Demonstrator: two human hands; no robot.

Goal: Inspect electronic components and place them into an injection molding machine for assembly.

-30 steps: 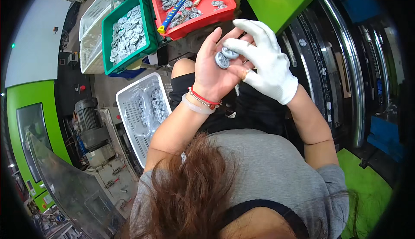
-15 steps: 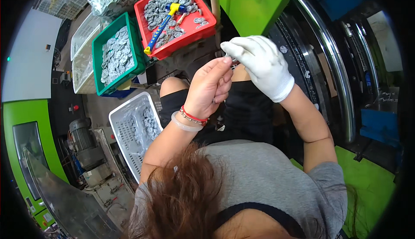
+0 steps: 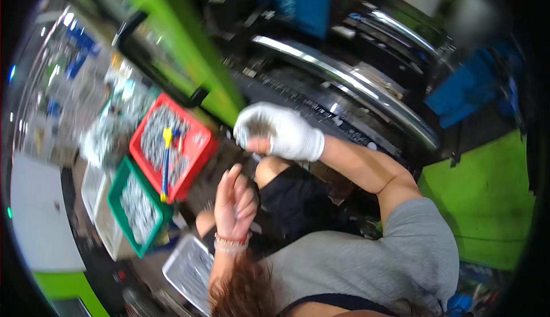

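My right hand (image 3: 279, 135) wears a white glove, its thumb bare, and is raised in front of the green machine frame. Its fingers curl round toward the thumb; a greyish patch shows there, too blurred to name. Lower and to the left is my bare left hand (image 3: 235, 203), apart from the right one. The fingers are bent in with the index finger straighter, and a small greyish spot shows among them that I cannot make out. Left of the hands, a hammer (image 3: 165, 165) with a blue and yellow handle lies across a red tray (image 3: 201, 155) of small grey round parts.
A green tray (image 3: 117, 202) of grey parts adjoins the red one. Below it stands a white basket (image 3: 172, 268) near my knee. Plastic bags (image 3: 103, 142) are heaped behind. Ahead and right is a machine with a shiny metal bar (image 3: 344, 79) and a green panel (image 3: 475, 202).
My hands have separated; the right has moved left with its fingers curled, the left sits lower. The view has turned right toward the machine, so the trays appear lower and farther left.
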